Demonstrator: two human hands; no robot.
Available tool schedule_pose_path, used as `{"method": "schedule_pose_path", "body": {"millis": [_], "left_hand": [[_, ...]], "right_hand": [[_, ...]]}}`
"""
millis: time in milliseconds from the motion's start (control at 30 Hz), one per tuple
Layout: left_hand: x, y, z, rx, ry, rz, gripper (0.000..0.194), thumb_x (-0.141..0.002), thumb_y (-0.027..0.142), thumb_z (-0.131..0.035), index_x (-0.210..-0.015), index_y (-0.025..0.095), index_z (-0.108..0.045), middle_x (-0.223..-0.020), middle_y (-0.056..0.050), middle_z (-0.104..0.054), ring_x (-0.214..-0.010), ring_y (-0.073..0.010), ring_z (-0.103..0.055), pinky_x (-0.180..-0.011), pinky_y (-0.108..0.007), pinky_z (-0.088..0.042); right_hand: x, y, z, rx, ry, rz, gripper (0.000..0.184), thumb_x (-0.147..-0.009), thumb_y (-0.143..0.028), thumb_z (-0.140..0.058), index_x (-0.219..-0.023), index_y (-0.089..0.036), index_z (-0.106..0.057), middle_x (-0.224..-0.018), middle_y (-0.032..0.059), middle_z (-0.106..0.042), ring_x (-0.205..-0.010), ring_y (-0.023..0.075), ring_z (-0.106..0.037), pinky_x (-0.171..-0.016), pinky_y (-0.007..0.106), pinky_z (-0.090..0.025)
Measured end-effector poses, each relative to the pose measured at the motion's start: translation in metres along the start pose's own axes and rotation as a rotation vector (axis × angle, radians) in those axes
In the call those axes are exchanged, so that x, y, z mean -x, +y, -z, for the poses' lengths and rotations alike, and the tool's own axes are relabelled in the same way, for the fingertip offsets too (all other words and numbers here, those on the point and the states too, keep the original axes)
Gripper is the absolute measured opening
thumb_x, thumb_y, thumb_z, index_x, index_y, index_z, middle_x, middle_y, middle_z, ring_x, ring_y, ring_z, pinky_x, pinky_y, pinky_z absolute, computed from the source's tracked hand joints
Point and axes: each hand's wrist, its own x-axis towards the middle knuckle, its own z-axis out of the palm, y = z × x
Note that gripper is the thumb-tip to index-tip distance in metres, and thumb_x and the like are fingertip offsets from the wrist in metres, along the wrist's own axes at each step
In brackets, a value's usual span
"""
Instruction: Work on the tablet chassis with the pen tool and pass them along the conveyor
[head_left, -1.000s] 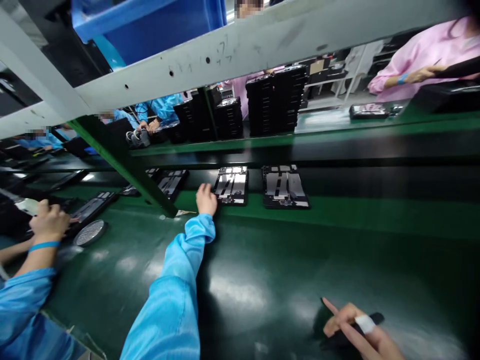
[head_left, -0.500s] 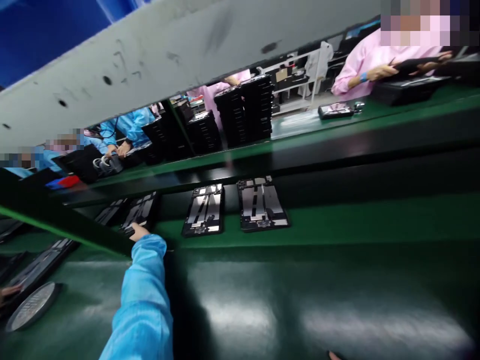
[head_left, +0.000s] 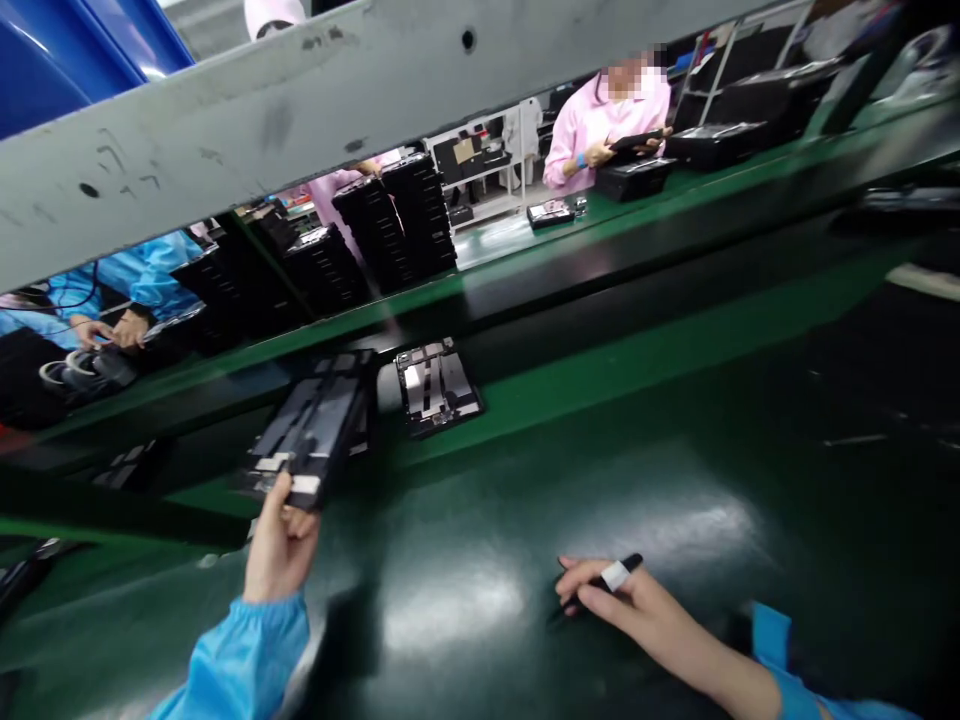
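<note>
My left hand (head_left: 281, 540) grips the lower end of a black device frame (head_left: 307, 430), lifted at an angle above the green bench, with silver strips across its face. Another such frame (head_left: 436, 385) lies flat to its right, on the dark shelf edge. My right hand (head_left: 607, 590), resting low on the dark green bench top (head_left: 675, 490), holds a black marker pen (head_left: 626, 566) between its fingers, and a white band wraps the pen or a finger. Part of the pen is hidden by my fingers.
A grey steel crossbeam (head_left: 255, 130) runs overhead, with a blue bin (head_left: 67, 60) above it. Beyond stand black stacked trays (head_left: 397, 220). Co-workers in pink (head_left: 600, 135) and blue (head_left: 142, 275) smocks handle items along a further green bench.
My left hand has taken a frame from the row and raised it. My right hand with the pen has come back into view, and the whole scene has swung and tilted.
</note>
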Motion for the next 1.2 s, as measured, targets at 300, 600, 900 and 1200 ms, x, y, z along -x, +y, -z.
{"method": "schedule_pose_path", "body": {"millis": [300, 600, 900, 1200], "left_hand": [[0.177, -0.097, -0.021, 0.053, -0.153, 0.428, 0.068, -0.041, 0.043, -0.091, -0.084, 0.017, -0.045, -0.055, 0.012, -0.033, -0.037, 0.0024, -0.025, -0.033, -0.011, -0.02], [0.199, -0.125, 0.005, -0.598, -0.995, 0.309, 0.061, -0.082, 0.064, -0.056, -0.113, 0.012, -0.062, -0.097, -0.012, -0.064, -0.076, -0.0133, -0.062, -0.057, -0.02, -0.047], [0.155, -0.144, 0.015, -1.06, -0.903, -0.615, 0.08, -0.078, 0.043, -0.069, -0.146, 0.02, -0.033, -0.116, -0.009, -0.051, -0.092, -0.0152, -0.057, -0.086, -0.032, -0.052], [0.156, -0.127, 0.02, -1.084, -0.88, -0.814, 0.055, -0.089, 0.043, -0.059, -0.138, 0.023, -0.045, -0.121, -0.008, -0.054, -0.103, -0.0159, -0.057, -0.089, -0.03, -0.051]], "right_hand": [[0.002, -0.018, 0.012, -0.26, 0.51, 0.165, 0.066, -0.079, -0.07, -0.059, -0.114, -0.014, -0.061, -0.074, 0.0088, -0.069, -0.062, 0.0188, -0.066, -0.062, 0.031, -0.056], [0.02, -0.014, 0.056, -0.038, 0.501, 0.123, 0.06, -0.084, -0.064, -0.057, -0.121, -0.017, -0.056, -0.101, 0.0145, -0.071, -0.082, 0.0236, -0.071, -0.075, 0.038, -0.06], [0.017, 0.006, 0.051, 0.37, 0.334, 0.167, 0.041, -0.094, -0.052, -0.047, -0.118, -0.021, -0.06, -0.12, 0.0101, -0.065, -0.109, 0.0267, -0.063, -0.091, 0.04, -0.054], [0.036, -0.017, 0.047, 0.503, 0.363, 0.318, 0.028, -0.099, -0.034, -0.045, -0.121, -0.021, -0.057, -0.116, 0.0061, -0.066, -0.107, 0.0191, -0.065, -0.092, 0.029, -0.052]]}}
